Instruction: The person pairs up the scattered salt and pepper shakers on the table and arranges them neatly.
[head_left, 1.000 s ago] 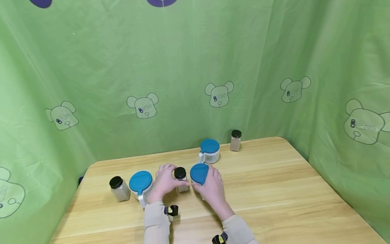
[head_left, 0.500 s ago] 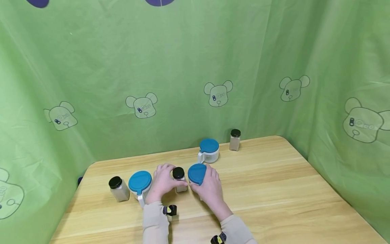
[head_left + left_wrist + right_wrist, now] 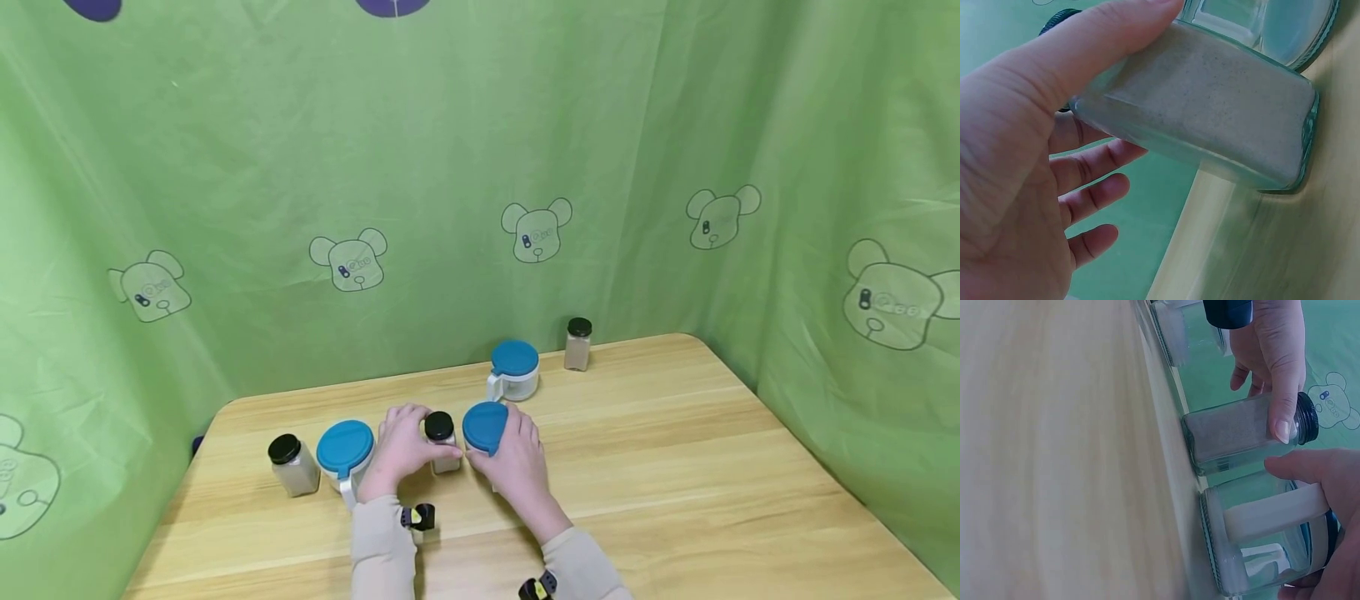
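Observation:
My left hand (image 3: 405,446) holds a square glass spice jar (image 3: 1222,100) with a black lid and greyish powder inside, thumb on the near side. The jar stands upright on the table. Just right of it, my right hand (image 3: 521,454) grips a round glass seasoning jar (image 3: 1260,519) at its blue lid (image 3: 485,427) and side. That jar has a white handle, and pale contents lie at its bottom. A narrow gap separates the two held jars in the head view. Fingers on the far side of the blue-lidded jar are partly hidden.
Left of my left hand stand another blue-lidded jar (image 3: 346,447) and a black-lidded spice jar (image 3: 295,467). At the back edge are a third blue-lidded jar (image 3: 514,367) and a spice jar (image 3: 578,346). A green curtain (image 3: 450,167) hangs behind the wooden table (image 3: 712,467).
Between one second and half a second ago, my right hand and its blue-lidded jar shifted slightly left, towards the spice jar. Since then both hands have stayed nearly still.

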A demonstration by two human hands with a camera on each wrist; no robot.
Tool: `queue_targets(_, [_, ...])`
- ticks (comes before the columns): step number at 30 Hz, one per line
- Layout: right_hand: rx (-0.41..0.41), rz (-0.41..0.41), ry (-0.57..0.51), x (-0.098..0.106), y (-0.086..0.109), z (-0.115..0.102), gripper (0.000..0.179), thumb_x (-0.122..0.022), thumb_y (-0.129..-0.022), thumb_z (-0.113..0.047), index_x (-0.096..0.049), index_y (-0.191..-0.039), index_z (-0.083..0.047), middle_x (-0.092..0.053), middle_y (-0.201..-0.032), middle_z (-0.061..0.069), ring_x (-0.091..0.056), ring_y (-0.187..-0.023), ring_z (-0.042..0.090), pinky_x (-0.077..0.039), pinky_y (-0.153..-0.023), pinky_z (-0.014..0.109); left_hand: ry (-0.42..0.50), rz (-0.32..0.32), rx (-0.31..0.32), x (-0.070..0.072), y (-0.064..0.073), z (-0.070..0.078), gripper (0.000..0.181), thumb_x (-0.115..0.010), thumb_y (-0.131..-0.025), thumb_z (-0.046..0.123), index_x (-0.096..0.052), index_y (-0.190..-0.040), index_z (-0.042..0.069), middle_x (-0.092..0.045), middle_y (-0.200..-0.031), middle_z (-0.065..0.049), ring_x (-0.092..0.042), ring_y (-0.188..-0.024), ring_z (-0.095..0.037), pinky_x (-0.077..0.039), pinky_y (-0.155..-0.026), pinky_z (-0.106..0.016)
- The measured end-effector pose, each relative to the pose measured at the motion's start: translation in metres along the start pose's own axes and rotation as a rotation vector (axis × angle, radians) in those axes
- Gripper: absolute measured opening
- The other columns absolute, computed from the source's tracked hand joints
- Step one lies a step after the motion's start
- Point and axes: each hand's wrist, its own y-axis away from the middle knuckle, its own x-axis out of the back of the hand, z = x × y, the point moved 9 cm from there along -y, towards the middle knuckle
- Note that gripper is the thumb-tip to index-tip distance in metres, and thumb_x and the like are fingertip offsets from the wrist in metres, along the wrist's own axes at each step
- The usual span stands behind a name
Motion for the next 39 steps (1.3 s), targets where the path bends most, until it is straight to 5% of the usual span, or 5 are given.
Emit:
queue_targets(15, [0.012,-0.006,-0.008,0.002,0.001,-0.004,0.099,-0.083,-0.069,-0.048,-0.036,-0.146,-0.007,-0.044,-0.138,0.023,-0.045,-0.126,0.041,-0.044,-0.096,0.061,0.044,0.001,-0.007,0.005,0.003,0.004,0.076,-0.086,-0.06,0.057,-0.062,-0.12,0.017,-0.064,-0.123,-0.005,-0.046,-0.116,-0.026,-0.037,-0.097,-0.047])
queue_targets(39, [-0.032,-0.015,-0.05,0.037,-0.014,0.003,0.091,-0.067,-0.085,-0.055,-0.029,-0.15,-0.005,-0.034,-0.148,0.025,-0.035,-0.135,0.042,-0.038,-0.104,0.06,0.041,0.127,-0.038,0.044,0.013,0.031,0.056,-0.083,-0.072,0.047,-0.063,-0.119,0.023,-0.059,-0.131,-0.004,-0.042,-0.127,-0.029,-0.03,-0.105,-0.054])
